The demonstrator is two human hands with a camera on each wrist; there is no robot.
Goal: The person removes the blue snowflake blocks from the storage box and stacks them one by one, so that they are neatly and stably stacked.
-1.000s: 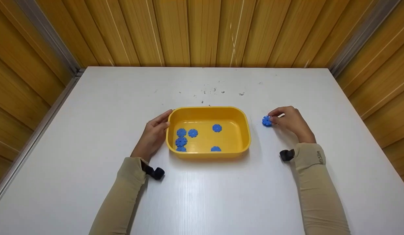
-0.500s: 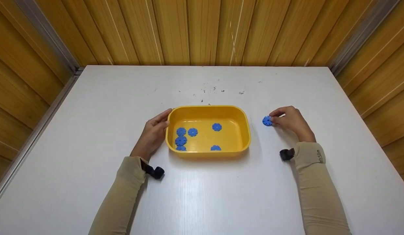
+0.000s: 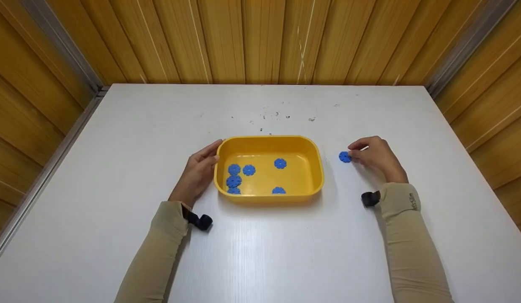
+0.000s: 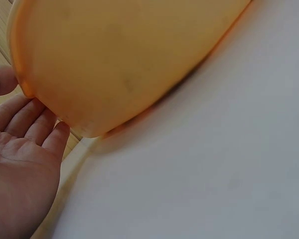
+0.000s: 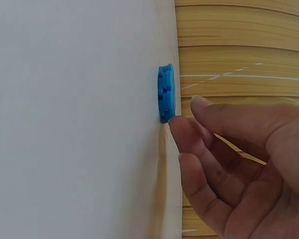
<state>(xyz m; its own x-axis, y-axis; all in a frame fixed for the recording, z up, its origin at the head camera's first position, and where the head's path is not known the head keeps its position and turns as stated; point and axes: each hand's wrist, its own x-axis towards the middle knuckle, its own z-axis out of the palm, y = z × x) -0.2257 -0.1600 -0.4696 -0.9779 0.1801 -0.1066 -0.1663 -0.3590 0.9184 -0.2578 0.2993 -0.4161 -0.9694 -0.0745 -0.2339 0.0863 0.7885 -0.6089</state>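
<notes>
In the head view, my left hand (image 3: 195, 171) touches the left end of a yellow plastic box (image 3: 269, 199). The left wrist view has its fingers against the box's outer wall, the thumb near the rim. Several blue notched discs (image 3: 280, 163) lie inside the box. On the table to its right sits a blue notched disc (image 3: 344, 157), which the right wrist view reveals as a small stack (image 5: 166, 94). My right hand (image 3: 376, 156) is at the right edge of this stack. One fingertip touches it; another digit stands apart from the stack.
A white table (image 3: 269, 261) carries the box and discs, with dark specks (image 3: 277, 117) behind the box. Wood-patterned panels (image 3: 260, 42) rise behind the table's far edge. Small black wrist cameras (image 3: 203, 222) stick out from both sleeves.
At my right fingertips the blue discs have turned slightly and line up more closely. My left hand and the box hold their places.
</notes>
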